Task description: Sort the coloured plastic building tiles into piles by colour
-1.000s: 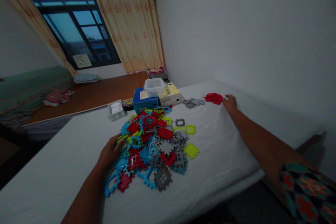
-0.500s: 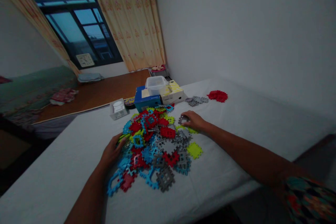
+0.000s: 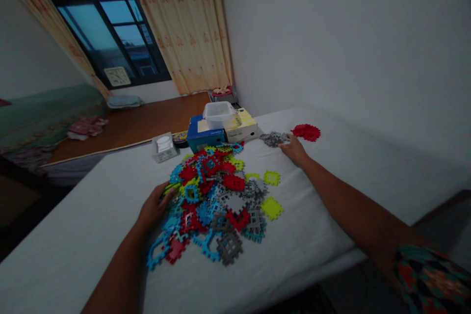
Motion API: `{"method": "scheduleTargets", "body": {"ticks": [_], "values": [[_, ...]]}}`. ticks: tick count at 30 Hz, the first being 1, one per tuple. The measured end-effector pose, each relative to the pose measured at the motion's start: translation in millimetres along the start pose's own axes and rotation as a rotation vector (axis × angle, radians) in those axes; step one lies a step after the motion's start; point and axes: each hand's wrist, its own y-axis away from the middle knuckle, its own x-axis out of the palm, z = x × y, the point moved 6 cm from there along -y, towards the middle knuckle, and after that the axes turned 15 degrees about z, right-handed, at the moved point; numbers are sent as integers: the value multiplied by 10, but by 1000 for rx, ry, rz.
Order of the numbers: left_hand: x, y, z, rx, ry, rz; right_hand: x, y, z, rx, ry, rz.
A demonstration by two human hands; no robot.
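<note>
The left hand [image 3: 156, 204], half-curled, rests on yellow-green tiles [image 3: 174, 187] at the left side of the mixed tile pile [image 3: 208, 211], and the right hand [image 3: 294, 149], fingers partly closed, meets the grey tile cluster [image 3: 271, 139] beyond the pile's far right; whether either grips a tile cannot be determined. The right hand has shifted there from beside the pile, where the loose grey frame tile is now absent, suggesting transfer to the cluster. White sheet [image 3: 301, 235] spreads right of the pile toward the wall [image 3: 349, 59], its near edge dropping away; the blue box [image 3: 206, 138] bounds the pile's far side.
</note>
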Motion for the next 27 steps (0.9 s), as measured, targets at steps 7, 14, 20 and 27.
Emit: {"method": "scheduleTargets", "body": {"ticks": [7,14,20,27], "values": [[-3,19,-45,-10,18,8,417,460,516,-368,104,805],[13,-3,16,-5,14,15,486,609,610,-383,182,923],[1,-10,47,-10,15,-1,132,419,391,-277,40,859],[-20,-16,8,-2,20,10,-1060,117,-428,226,473,144]]}}
